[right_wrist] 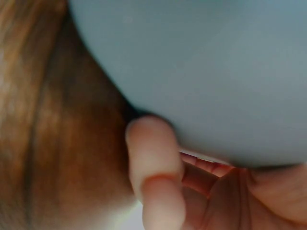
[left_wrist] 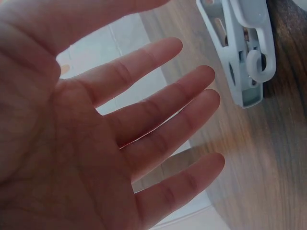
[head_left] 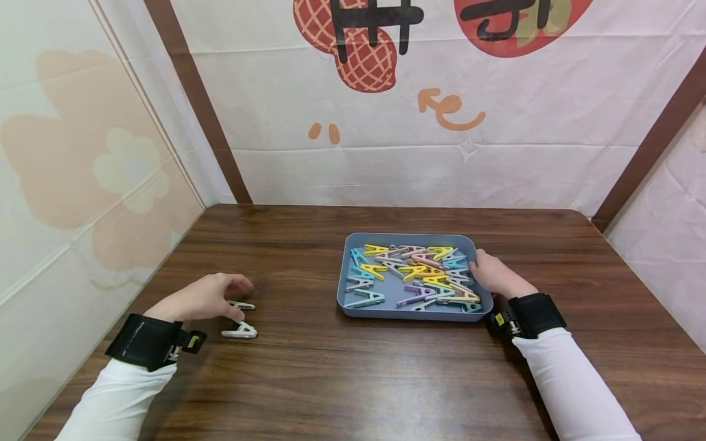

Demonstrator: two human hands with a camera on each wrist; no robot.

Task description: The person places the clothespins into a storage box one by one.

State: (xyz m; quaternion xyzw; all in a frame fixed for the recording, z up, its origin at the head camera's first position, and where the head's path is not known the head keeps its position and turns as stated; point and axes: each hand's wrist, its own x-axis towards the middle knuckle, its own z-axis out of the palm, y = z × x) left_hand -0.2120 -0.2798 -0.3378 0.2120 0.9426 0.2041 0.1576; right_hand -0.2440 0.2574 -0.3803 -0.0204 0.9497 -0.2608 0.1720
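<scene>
On the left of the table, my left hand [head_left: 206, 297] hovers beside two white clothespins, its fingers loosely extended. The nearer white clothespin [head_left: 240, 331] lies just below the thumb. The farther one [head_left: 242, 305] is partly covered by the hand. In the left wrist view the palm faces the camera with fingers spread, apart from a pale clothespin [left_wrist: 242, 48]. My right hand [head_left: 499, 274] grips the right side of a blue-grey tray [head_left: 388, 294], with a digit over the rim. The right wrist view has fingers against the tray's outer wall [right_wrist: 201, 86].
Inside the tray lie many clothespins in yellow, teal, purple, pink and white, such as a yellow one [head_left: 372, 271] and a teal one [head_left: 366, 298]. The wooden table [head_left: 353, 380] meets a printed cloth backdrop [head_left: 408, 177] behind and another cloth on the left.
</scene>
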